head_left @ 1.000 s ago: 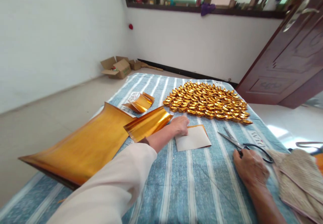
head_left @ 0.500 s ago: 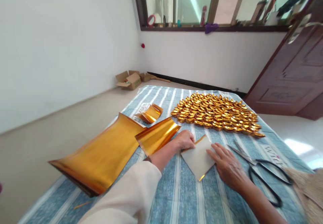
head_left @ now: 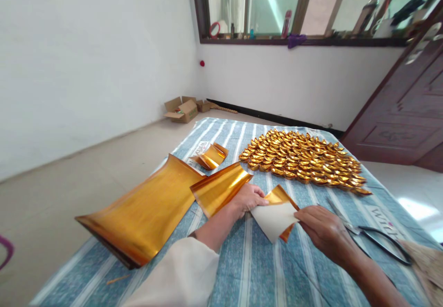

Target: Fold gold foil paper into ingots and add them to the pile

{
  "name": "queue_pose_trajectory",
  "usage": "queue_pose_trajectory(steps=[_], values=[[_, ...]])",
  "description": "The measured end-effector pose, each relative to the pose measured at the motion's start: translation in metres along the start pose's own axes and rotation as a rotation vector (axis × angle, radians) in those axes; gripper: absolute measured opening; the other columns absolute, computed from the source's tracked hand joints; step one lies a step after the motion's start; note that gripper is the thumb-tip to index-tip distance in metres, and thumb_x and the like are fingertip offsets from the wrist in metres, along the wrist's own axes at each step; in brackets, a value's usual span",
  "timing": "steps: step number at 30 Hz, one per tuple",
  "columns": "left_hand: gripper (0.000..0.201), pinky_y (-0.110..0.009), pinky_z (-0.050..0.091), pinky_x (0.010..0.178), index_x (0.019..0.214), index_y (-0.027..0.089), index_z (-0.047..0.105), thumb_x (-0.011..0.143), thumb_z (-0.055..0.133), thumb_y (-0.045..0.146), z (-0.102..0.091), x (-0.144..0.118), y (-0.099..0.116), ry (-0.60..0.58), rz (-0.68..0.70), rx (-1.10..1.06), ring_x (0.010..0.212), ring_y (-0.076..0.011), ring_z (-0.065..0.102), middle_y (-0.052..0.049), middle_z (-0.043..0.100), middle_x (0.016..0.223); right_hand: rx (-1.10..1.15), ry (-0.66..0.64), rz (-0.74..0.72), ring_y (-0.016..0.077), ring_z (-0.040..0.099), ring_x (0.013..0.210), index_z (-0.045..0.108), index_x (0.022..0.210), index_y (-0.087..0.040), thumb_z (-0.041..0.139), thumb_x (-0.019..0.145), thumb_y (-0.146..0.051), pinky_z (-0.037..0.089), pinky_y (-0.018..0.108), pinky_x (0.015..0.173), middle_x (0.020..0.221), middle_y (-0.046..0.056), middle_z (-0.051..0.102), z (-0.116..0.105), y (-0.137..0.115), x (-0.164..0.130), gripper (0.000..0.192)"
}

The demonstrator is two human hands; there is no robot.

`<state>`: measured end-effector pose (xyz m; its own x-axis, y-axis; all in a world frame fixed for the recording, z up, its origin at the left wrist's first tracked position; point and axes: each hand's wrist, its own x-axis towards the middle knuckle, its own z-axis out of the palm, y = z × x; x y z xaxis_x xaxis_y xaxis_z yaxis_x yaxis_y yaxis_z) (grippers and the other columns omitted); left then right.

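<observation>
A small square of gold foil paper point(head_left: 276, 218), white side up, is lifted off the striped cloth point(head_left: 256, 270). My left hand point(head_left: 247, 197) pinches its left corner and my right hand point(head_left: 323, 231) pinches its right edge, whose gold underside curls up. A curled gold sheet point(head_left: 221, 188) lies just left of my left hand. Beyond it a big stack of gold sheets point(head_left: 145, 217) hangs over the left edge. Many folded gold ingots point(head_left: 304, 159) lie packed together at the far side.
Black-handled scissors point(head_left: 370, 233) lie right of my right hand. A woven straw item point(head_left: 427, 263) sits at the right edge. Small curled gold pieces point(head_left: 212, 156) rest far left on the cloth. Cardboard boxes point(head_left: 183, 109) stand on the floor by the wall; a dark door point(head_left: 408, 109) is at right.
My right hand left the scissors, moved left and took the paper's right edge. Both hands have raised the square off the cloth and its edges have curled up.
</observation>
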<state>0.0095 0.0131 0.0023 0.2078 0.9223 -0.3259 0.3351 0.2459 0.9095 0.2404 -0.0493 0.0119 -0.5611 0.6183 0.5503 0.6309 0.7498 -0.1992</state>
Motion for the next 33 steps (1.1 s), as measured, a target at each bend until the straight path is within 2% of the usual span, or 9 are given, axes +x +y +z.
queue_pose_trajectory(steps=[3, 7, 9, 11, 13, 16, 20, 27, 33], values=[[0.016, -0.022, 0.036, 0.051, 0.068, 0.014, 0.063, 0.057, 0.07, 0.023, -0.003, 0.003, -0.004, 0.004, -0.02, -0.067, 0.054, -0.0121, 0.051, 0.001, 0.06, 0.06, 0.148, -0.142, 0.176, 0.0164, 0.062, 0.072, 0.07, 0.087, -0.017, 0.043, 0.094, -0.021, 0.046, 0.028, 0.067, 0.076, 0.007, 0.068, -0.022, -0.002, 0.01, 0.028], [0.013, -0.023, 0.038, 0.055, 0.069, 0.014, 0.065, 0.056, 0.068, 0.017, -0.004, 0.005, -0.007, -0.038, -0.034, -0.124, 0.056, -0.0127, 0.054, 0.001, 0.062, 0.061, 0.493, -0.453, 0.439, 0.0155, 0.063, 0.073, 0.072, 0.081, -0.018, 0.049, 0.089, -0.026, 0.047, 0.024, 0.068, 0.077, 0.004, 0.069, -0.054, -0.002, 0.028, 0.026], [0.013, -0.023, 0.038, 0.056, 0.068, 0.013, 0.067, 0.055, 0.068, 0.014, -0.003, 0.005, -0.007, -0.06, -0.035, -0.142, 0.056, -0.0127, 0.054, 0.001, 0.062, 0.06, 0.646, -0.574, 0.53, 0.0162, 0.063, 0.07, 0.073, 0.078, -0.016, 0.055, 0.084, -0.03, 0.046, 0.023, 0.063, 0.073, 0.004, 0.07, -0.057, 0.003, 0.037, 0.023], [0.011, -0.022, 0.037, 0.054, 0.067, 0.013, 0.067, 0.056, 0.069, 0.013, -0.002, 0.005, -0.007, -0.057, -0.034, -0.162, 0.055, -0.0122, 0.053, 0.001, 0.061, 0.059, 0.781, -0.627, 0.644, 0.0145, 0.061, 0.062, 0.072, 0.077, -0.015, 0.062, 0.078, -0.033, 0.044, 0.022, 0.055, 0.069, 0.003, 0.069, -0.049, 0.012, 0.043, 0.021], [0.007, -0.021, 0.035, 0.052, 0.065, 0.013, 0.065, 0.059, 0.067, 0.013, -0.002, 0.003, -0.007, -0.023, -0.032, -0.188, 0.053, -0.0109, 0.051, 0.002, 0.059, 0.057, 0.881, -0.597, 0.733, 0.0117, 0.058, 0.056, 0.07, 0.073, -0.014, 0.066, 0.073, -0.035, 0.041, 0.02, 0.051, 0.064, 0.001, 0.067, -0.032, 0.022, 0.045, 0.021], [0.004, -0.02, 0.035, 0.05, 0.064, 0.014, 0.061, 0.062, 0.063, 0.012, 0.0, 0.0, -0.008, 0.044, -0.043, -0.241, 0.05, -0.0095, 0.049, 0.002, 0.057, 0.055, 1.034, -0.437, 0.916, 0.0089, 0.052, 0.046, 0.064, 0.073, -0.014, 0.07, 0.065, -0.039, 0.039, 0.019, 0.045, 0.056, -0.001, 0.062, -0.004, 0.032, 0.041, 0.027], [0.003, -0.021, 0.042, 0.05, 0.072, 0.016, 0.056, 0.069, 0.057, 0.016, 0.005, -0.005, -0.013, 0.128, -0.065, -0.345, 0.051, -0.0116, 0.055, 0.001, 0.059, 0.059, 1.072, -0.235, 1.115, 0.0071, 0.044, 0.034, 0.057, 0.073, -0.016, 0.068, 0.062, -0.043, 0.03, 0.018, 0.034, 0.044, -0.005, 0.054, 0.022, 0.025, 0.035, 0.032], [0.01, -0.025, 0.049, 0.058, 0.081, 0.017, 0.055, 0.072, 0.052, 0.019, 0.016, -0.014, -0.01, 0.15, -0.079, -0.478, 0.062, -0.0161, 0.064, -0.002, 0.065, 0.071, 1.04, -0.101, 1.233, 0.0088, 0.047, 0.029, 0.053, 0.087, -0.015, 0.059, 0.065, -0.041, 0.018, 0.015, 0.029, 0.046, -0.002, 0.06, 0.051, 0.003, 0.043, 0.035], [0.013, -0.025, 0.049, 0.059, 0.083, 0.018, 0.056, 0.072, 0.053, 0.024, 0.02, -0.013, -0.016, 0.206, -0.082, -0.528, 0.069, -0.0188, 0.067, -0.002, 0.067, 0.071, 1.024, -0.017, 1.289, 0.0072, 0.043, 0.026, 0.052, 0.092, -0.015, 0.056, 0.066, -0.039, 0.017, 0.014, 0.027, 0.045, -0.004, 0.058, 0.06, 0.0, 0.044, 0.036]])
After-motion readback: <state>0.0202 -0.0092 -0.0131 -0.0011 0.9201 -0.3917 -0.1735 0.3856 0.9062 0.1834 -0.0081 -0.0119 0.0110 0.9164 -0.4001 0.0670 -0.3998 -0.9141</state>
